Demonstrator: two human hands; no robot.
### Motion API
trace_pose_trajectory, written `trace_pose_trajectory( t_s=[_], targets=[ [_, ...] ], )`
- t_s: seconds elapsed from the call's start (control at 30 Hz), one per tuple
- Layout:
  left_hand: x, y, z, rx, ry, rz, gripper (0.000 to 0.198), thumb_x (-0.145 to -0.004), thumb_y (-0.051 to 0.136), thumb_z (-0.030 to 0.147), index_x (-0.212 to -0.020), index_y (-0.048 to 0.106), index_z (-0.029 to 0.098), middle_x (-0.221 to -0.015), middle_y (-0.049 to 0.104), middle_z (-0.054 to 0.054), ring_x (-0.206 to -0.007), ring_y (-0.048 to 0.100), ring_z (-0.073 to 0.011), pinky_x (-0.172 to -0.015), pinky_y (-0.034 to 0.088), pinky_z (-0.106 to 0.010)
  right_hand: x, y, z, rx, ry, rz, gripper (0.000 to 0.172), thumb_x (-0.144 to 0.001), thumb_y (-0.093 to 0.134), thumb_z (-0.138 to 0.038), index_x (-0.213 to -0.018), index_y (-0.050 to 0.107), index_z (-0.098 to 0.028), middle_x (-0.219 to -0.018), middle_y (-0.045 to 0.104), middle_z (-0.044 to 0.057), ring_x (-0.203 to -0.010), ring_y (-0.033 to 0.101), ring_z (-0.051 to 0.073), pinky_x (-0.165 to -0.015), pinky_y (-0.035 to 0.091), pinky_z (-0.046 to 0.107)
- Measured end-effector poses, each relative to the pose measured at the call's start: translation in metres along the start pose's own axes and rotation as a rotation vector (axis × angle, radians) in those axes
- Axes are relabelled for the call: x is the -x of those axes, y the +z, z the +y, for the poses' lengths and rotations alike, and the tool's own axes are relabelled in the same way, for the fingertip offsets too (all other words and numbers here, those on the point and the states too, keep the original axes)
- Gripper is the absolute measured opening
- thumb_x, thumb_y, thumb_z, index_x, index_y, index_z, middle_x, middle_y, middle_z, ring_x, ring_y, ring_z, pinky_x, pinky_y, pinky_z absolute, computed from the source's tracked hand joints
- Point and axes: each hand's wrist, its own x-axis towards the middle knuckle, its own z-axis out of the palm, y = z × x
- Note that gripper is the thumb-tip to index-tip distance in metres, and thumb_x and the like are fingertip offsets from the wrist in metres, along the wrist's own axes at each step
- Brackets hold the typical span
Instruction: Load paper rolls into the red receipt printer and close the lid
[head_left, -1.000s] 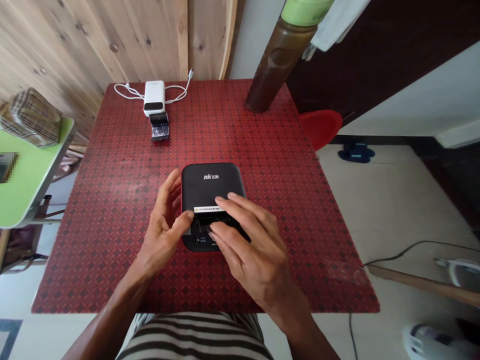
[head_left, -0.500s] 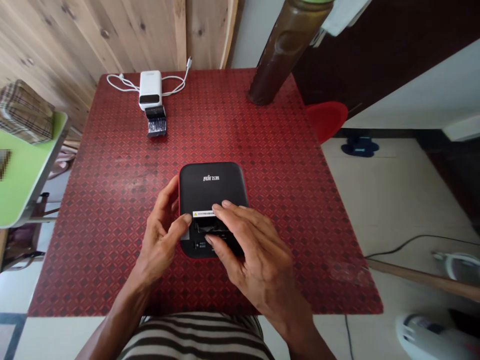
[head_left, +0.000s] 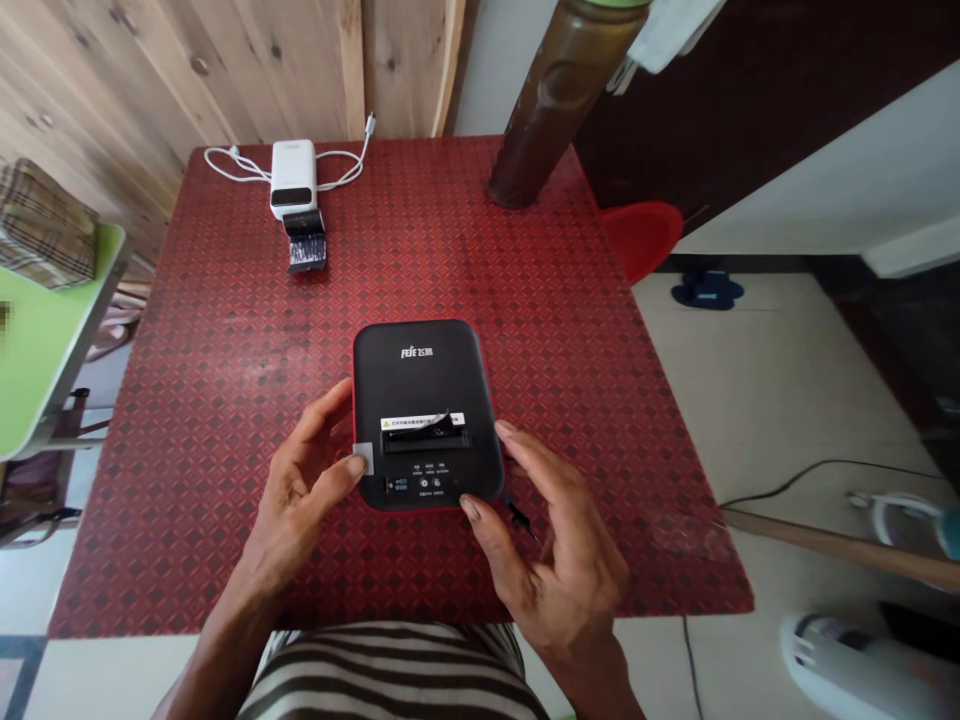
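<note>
On the table the printer is set centrally. The right hand has been drawn off to its right front corner, fingers spread. The left hand, loosely open, is kept thumb-pressed at the left edge. The slot is now uncovered.

Black printer flat on table

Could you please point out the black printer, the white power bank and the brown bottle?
black printer (head_left: 424, 375), head view, on its bare lid.
white power bank (head_left: 292, 165), head view, on its white top face.
brown bottle (head_left: 547, 110), head view, on its brown body.
</note>
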Motion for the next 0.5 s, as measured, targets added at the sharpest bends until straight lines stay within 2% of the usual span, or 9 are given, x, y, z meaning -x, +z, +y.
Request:
trace_pose_trajectory(
  t_s=[0.1, 0.27, 0.5],
  targets=[
    [-0.002, 0.001, 0.003, -0.018, 0.007, 0.000, 0.057, -0.102, 0.084, 0.040, -0.158, 0.071, 0.040, -0.170, 0.066, -0.003, -0.162, 0.057, -0.0354, -0.132, 0.050, -0.052, 0.007, 0.004, 0.000, -0.006, 0.075, 0.005, 0.059, -0.107, 0.079, -0.032, -0.161, 0.058, -0.020, -0.145, 0.078, 0.017, -0.129, 0.080, 0.029, -0.107, 0.072, 0.047],
    [0.000, 0.010, 0.005, -0.010, 0.024, 0.029, 0.054, -0.105, 0.081, 0.039, -0.158, 0.070, 0.039, -0.171, 0.064, -0.004, -0.162, 0.057, -0.0356, -0.130, 0.053, -0.051, 0.011, 0.007, 0.002, 0.005, 0.117, -0.001, 0.055, -0.109, 0.077, -0.040, -0.158, 0.059, -0.022, -0.140, 0.080, 0.015, -0.124, 0.083, 0.029, -0.104, 0.073, 0.046],
    [0.002, 0.021, 0.008, 0.030, -0.034, 0.111, 0.053, -0.104, 0.080, 0.036, -0.156, 0.071, 0.036, -0.169, 0.067, -0.005, -0.159, 0.061, -0.0374, -0.124, 0.058, -0.054, 0.008, 0.006, 0.003, -0.009, 0.110, 0.000, 0.054, -0.108, 0.079, -0.040, -0.156, 0.061, -0.023, -0.137, 0.081, 0.013, -0.121, 0.084, 0.029, -0.103, 0.073, 0.045]
  ],
)
